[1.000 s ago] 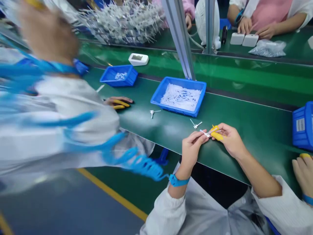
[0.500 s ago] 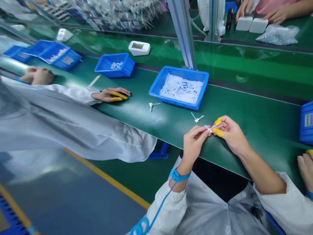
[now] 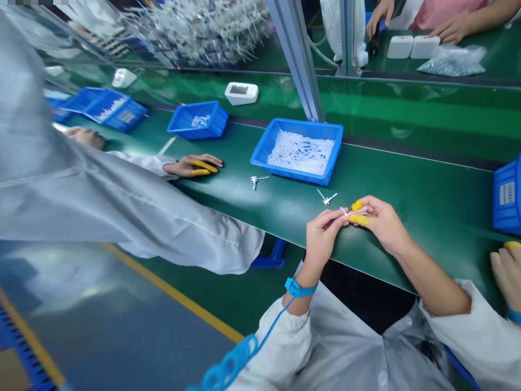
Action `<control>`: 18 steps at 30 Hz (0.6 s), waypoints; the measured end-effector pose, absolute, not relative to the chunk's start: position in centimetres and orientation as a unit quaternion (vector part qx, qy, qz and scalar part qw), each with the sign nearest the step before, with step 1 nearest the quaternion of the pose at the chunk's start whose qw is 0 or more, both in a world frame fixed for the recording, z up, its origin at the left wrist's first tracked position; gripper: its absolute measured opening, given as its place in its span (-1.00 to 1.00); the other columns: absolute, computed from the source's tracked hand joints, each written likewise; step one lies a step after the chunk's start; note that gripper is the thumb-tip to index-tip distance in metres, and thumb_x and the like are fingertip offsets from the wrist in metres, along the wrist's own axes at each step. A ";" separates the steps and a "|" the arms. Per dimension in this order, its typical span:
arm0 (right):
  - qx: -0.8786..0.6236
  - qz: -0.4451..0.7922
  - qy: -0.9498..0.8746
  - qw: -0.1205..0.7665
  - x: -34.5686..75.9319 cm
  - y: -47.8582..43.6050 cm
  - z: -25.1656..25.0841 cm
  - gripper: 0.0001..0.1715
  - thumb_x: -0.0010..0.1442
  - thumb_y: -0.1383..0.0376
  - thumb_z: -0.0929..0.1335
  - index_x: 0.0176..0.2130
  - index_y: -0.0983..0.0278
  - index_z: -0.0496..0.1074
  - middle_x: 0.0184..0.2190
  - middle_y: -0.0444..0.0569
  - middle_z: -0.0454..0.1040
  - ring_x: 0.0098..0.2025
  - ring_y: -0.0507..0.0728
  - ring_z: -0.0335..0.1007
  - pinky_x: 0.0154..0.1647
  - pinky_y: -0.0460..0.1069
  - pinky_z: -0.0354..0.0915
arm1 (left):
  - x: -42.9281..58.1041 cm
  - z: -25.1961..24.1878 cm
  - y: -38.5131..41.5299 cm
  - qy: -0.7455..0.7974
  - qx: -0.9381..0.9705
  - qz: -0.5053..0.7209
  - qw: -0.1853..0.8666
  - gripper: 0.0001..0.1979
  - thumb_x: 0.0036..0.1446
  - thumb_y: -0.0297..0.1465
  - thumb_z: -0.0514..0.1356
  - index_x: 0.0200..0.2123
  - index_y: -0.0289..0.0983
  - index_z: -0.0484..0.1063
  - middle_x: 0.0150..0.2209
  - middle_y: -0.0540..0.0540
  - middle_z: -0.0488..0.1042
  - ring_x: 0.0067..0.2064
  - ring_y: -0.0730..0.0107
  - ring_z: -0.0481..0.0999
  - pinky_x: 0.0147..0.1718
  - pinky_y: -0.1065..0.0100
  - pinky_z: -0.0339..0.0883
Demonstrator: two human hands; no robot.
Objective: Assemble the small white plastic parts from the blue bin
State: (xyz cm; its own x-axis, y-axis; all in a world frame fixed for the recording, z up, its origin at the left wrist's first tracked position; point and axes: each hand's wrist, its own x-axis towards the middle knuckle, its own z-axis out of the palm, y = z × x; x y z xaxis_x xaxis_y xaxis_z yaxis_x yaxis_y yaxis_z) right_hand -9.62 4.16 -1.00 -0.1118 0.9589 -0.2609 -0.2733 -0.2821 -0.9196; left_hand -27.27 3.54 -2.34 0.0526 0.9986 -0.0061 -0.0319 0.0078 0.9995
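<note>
Both my hands meet over the green belt's near edge, pinching small white plastic parts (image 3: 345,212). My left hand (image 3: 323,233), with a blue wrist strap (image 3: 300,288), is closed on the left end. The fingers of my right hand (image 3: 380,220), yellow cots on thumb and forefinger, grip thin white strips on the other side. How the pieces join is hidden by my fingertips. Just beyond my hands lies a small white assembly with strips (image 3: 326,199). A similar assembly (image 3: 254,181) rests farther left, near a blue bin (image 3: 257,157) full of white strips.
Another blue bin (image 3: 223,127) with small white parts stands farther left, near a co-worker's hand (image 3: 195,165). A metal post (image 3: 299,65) rises behind the strip bin. At right are a blue bin (image 3: 504,201) and another person's hand (image 3: 504,271). White devices (image 3: 242,93) sit along the back.
My view has shifted slightly. Both my hands keep their pinch, and my right fingers have closed in a little around the strips. At left, the co-worker's body leans farther over the belt.
</note>
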 end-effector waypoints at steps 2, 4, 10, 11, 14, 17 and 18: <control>-0.456 0.657 -0.370 0.473 -9.2 4.2 -1.0 -0.44 -0.06 0.07 0.71 -0.15 0.23 0.57 -0.28 -0.05 0.65 -0.28 0.12 0.56 -0.15 0.02 0.46 | -27.2 -2.7 3.7 0.477 0.469 0.499 0.551 -0.82 0.20 -0.27 0.46 -0.16 -0.18 0.76 -0.22 -0.08 0.69 -0.21 0.33 0.67 -0.08 0.29 0.55; -0.441 0.662 -0.377 0.475 -8.8 4.2 -1.0 -0.42 -0.03 0.06 0.70 -0.09 0.23 0.59 -0.22 -0.02 0.67 -0.23 0.13 0.59 -0.08 0.05 0.49 | -27.1 -3.0 3.8 0.471 0.434 0.506 0.578 -0.72 0.14 -0.23 0.50 -0.10 -0.21 0.74 -0.19 -0.09 0.70 -0.23 0.35 0.67 -0.09 0.29 0.56; -0.452 0.603 -0.447 0.482 -8.7 4.2 -0.8 -0.46 -0.01 -0.03 0.67 -0.18 0.26 0.66 -0.29 -0.02 0.66 -0.27 0.12 0.57 -0.14 0.01 0.49 | -26.4 -2.9 3.7 0.451 0.441 0.498 0.595 -0.66 0.13 -0.21 0.49 -0.10 -0.29 0.68 -0.19 -0.14 0.71 -0.18 0.25 0.70 0.01 0.16 0.61; -0.460 0.590 -0.454 0.483 -8.8 4.2 -0.7 -0.46 -0.02 -0.06 0.67 -0.22 0.27 0.67 -0.32 -0.01 0.65 -0.30 0.12 0.56 -0.18 0.01 0.48 | -26.3 -3.0 3.6 0.448 0.457 0.491 0.591 -0.68 0.15 -0.20 0.48 -0.12 -0.29 0.67 -0.20 -0.15 0.71 -0.17 0.24 0.70 0.01 0.15 0.61; -0.496 0.552 -0.450 0.496 -8.7 2.9 -0.3 -0.45 -0.04 -0.11 0.65 -0.28 0.27 0.67 -0.32 0.04 0.65 -0.31 0.17 0.56 -0.20 0.03 0.51 | -26.5 -3.2 3.7 0.434 0.506 0.469 0.580 -0.69 0.22 -0.20 0.43 -0.09 -0.28 0.67 -0.16 -0.18 0.70 -0.12 0.18 0.70 0.02 0.12 0.60; -0.558 0.484 -0.423 0.524 -6.0 -1.1 0.0 -0.51 0.02 -0.07 0.62 -0.21 0.23 0.70 -0.17 0.10 0.68 -0.20 0.26 0.63 -0.10 0.09 0.56 | -27.6 -3.5 4.3 0.444 0.575 0.453 0.516 -0.69 0.30 -0.24 0.36 0.03 -0.25 0.64 -0.01 -0.21 0.65 -0.07 0.21 0.67 0.00 0.16 0.58; -0.584 0.449 -0.407 0.540 -4.3 -2.9 -0.1 -0.53 0.03 -0.05 0.61 -0.20 0.21 0.70 -0.12 0.11 0.68 -0.16 0.29 0.64 -0.08 0.10 0.57 | -28.2 -3.5 4.7 0.460 0.603 0.449 0.472 -0.69 0.31 -0.27 0.33 0.07 -0.23 0.63 0.03 -0.21 0.62 -0.07 0.23 0.65 -0.02 0.19 0.57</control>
